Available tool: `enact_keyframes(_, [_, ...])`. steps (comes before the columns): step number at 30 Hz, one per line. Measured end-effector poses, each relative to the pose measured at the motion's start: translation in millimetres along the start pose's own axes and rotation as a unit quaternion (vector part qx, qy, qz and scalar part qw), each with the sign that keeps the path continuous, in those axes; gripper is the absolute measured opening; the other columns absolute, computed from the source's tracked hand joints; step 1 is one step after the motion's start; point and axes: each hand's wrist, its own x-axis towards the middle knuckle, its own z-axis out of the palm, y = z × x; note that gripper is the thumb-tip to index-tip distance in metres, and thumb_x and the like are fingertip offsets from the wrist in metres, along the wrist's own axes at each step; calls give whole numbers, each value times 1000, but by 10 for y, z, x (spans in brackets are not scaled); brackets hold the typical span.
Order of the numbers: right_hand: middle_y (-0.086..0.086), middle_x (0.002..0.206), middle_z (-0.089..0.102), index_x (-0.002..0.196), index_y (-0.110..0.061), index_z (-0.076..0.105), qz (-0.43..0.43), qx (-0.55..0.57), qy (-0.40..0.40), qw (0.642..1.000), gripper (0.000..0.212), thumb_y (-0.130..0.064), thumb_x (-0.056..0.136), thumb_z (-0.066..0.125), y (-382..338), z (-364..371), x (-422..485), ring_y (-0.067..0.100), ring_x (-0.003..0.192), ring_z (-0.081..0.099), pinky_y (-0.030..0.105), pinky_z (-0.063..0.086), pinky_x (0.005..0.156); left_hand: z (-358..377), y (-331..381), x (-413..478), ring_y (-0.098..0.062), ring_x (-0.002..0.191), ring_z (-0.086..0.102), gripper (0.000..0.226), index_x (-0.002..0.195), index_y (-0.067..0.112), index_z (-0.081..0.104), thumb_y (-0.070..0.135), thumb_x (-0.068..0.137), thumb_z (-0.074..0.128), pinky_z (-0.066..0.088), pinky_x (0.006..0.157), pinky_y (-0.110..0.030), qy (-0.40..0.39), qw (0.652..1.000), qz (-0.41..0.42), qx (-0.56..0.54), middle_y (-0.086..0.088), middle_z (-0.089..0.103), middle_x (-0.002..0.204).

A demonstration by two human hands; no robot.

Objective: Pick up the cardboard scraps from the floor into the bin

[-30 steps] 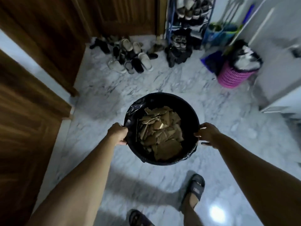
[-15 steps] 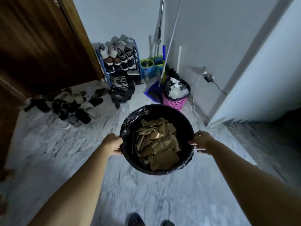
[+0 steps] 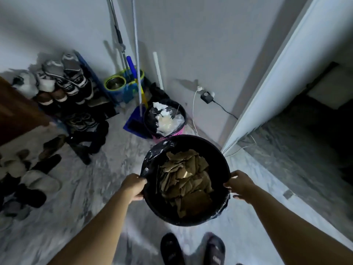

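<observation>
A round black bin (image 3: 214, 148) lined with a black plastic bag hangs in the air in front of me. Several brown cardboard scraps (image 3: 185, 178) fill its inside. My left hand (image 3: 133, 186) grips the bin's left rim, fingers curled over the bag's edge. My right hand (image 3: 240, 185) grips the right rim. The marble floor (image 3: 99, 188) below shows no loose scraps in view.
A pink basket (image 3: 168, 135) with a bag full of white waste stands just beyond the bin, beside a blue dustpan (image 3: 133, 121) and mop bucket (image 3: 122, 85). A shoe rack (image 3: 74, 92) and loose slippers (image 3: 41, 181) crowd the left. A dark doorway (image 3: 305, 131) opens right. My sandalled feet (image 3: 193, 249) are below.
I have turned right and walked toward the corner with the bin held in both hands. The pink basket is now much closer, just past the bin's far rim.
</observation>
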Motion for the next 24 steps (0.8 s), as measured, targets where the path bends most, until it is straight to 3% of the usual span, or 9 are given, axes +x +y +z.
enact_keyframes(3, [14, 97, 68, 98, -14, 58, 16, -1, -5, 1000, 14, -10, 88, 66, -210, -131, 544, 24, 84, 63, 42, 54, 85, 281, 395, 526, -29, 84, 69, 8, 91, 9, 63, 14, 93, 57, 61, 78, -43, -10, 1000, -6, 2, -14, 69, 92])
enact_keyframes(6, [13, 93, 66, 97, -11, 60, 24, 0, -7, 1000, 9, -12, 89, 63, -361, -198, 1343, 25, 83, 62, 43, 53, 86, 648, 720, 1158, -29, 86, 68, 8, 86, 14, 62, 15, 93, 59, 60, 83, -45, -18, 1000, -12, -2, -12, 68, 92])
enact_keyframes(12, [19, 105, 67, 113, -12, 57, 47, 22, 0, 999, 28, -6, 86, 55, -347, -28, 3164, 34, 97, 66, 41, 55, 74, 1527, 899, 2582, -28, 88, 69, 8, 89, 15, 60, 22, 92, 61, 60, 83, -44, -15, 999, -48, -6, -11, 66, 95])
enact_keyframes(16, [16, 111, 67, 121, -16, 54, 65, 55, -6, 996, 35, -8, 87, 56, -240, 91, 3986, 30, 96, 67, 32, 51, 65, 2013, 855, 3309, -30, 87, 70, 20, 100, 14, 64, 31, 89, 63, 61, 79, -46, 2, 999, -47, 6, -12, 69, 99])
enact_keyframes(21, [10, 125, 58, 143, -26, 41, 94, 62, -62, 992, 59, -14, 90, 64, -127, 144, 4306, 28, 106, 57, 40, 50, 84, 2345, 796, 3607, -27, 89, 69, 30, 111, 17, 62, 38, 89, 63, 61, 80, -43, -21, 998, -56, 0, -8, 68, 101])
enact_keyframes(24, [10, 137, 53, 148, -26, 37, 90, 30, -69, 993, 65, -21, 90, 66, -163, 117, 4254, 31, 118, 54, 44, 50, 92, 2348, 770, 3616, -25, 100, 66, 48, 125, 22, 59, 47, 85, 64, 61, 69, -35, -37, 997, -67, -8, -6, 66, 118])
